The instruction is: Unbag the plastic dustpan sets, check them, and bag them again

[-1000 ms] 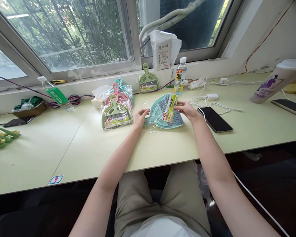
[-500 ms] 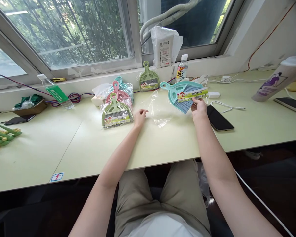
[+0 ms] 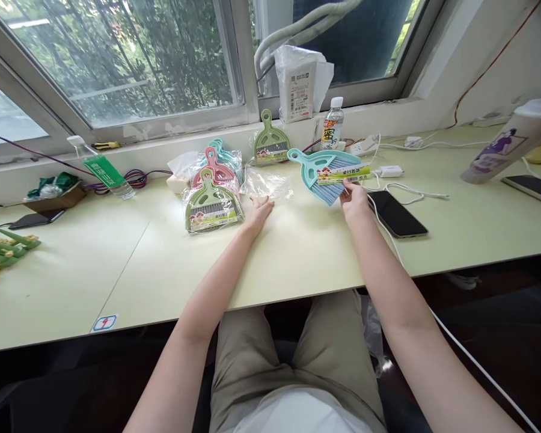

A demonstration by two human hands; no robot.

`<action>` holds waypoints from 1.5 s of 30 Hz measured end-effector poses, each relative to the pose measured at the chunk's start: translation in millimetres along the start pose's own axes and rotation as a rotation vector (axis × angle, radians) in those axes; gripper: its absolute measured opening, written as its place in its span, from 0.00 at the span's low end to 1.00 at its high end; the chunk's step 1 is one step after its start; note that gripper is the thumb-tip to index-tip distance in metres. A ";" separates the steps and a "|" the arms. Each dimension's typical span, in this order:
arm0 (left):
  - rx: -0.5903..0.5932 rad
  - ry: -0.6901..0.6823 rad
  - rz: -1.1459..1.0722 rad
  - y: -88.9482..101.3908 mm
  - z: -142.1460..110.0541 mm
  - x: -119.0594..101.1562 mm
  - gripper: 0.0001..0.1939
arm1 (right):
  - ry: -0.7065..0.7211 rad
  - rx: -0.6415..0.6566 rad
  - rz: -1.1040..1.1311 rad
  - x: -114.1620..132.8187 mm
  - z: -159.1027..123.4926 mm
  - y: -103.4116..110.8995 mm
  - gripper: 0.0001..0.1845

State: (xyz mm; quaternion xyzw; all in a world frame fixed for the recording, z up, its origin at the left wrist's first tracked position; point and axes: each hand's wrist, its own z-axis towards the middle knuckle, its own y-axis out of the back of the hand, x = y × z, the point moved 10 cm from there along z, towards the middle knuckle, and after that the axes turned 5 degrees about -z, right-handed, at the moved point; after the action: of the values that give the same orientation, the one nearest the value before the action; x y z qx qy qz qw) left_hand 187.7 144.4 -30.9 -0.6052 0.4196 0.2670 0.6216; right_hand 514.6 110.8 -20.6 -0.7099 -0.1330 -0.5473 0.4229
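Right fingers (image 3: 348, 185): closed on the blue dustpan set (image 3: 310, 175) by its printed sleeve (image 3: 333, 175), presumably binding the parts.
Left fingers (image 3: 265, 202): loosely spread, gripping nothing; bag contact, I cannot tell.
Clear bag (image 3: 270, 182): on the desk (image 3: 297, 258), seemingly aside.
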 end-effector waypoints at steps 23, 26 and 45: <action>0.283 0.007 0.212 -43.6 -26.4 1.9 0.23 | -0.239 0.415 -0.081 -27.8 -60.8 -77.0 0.08; 0.176 0.010 0.195 -32.4 -19.6 1.3 0.20 | -0.278 0.356 -0.079 -27.1 -57.9 -71.0 0.06; 0.223 -0.074 0.509 -44.3 -20.1 -3.2 0.23 | 0.697 0.314 -1.326 30.6 -108.4 -105.8 0.21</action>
State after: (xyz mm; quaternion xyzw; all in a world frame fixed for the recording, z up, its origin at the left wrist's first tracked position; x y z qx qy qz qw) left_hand 219.3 119.8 -3.1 -0.3980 0.5619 0.3885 0.6123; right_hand 384.7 85.8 59.5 -0.1993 -0.4665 -0.8535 0.1195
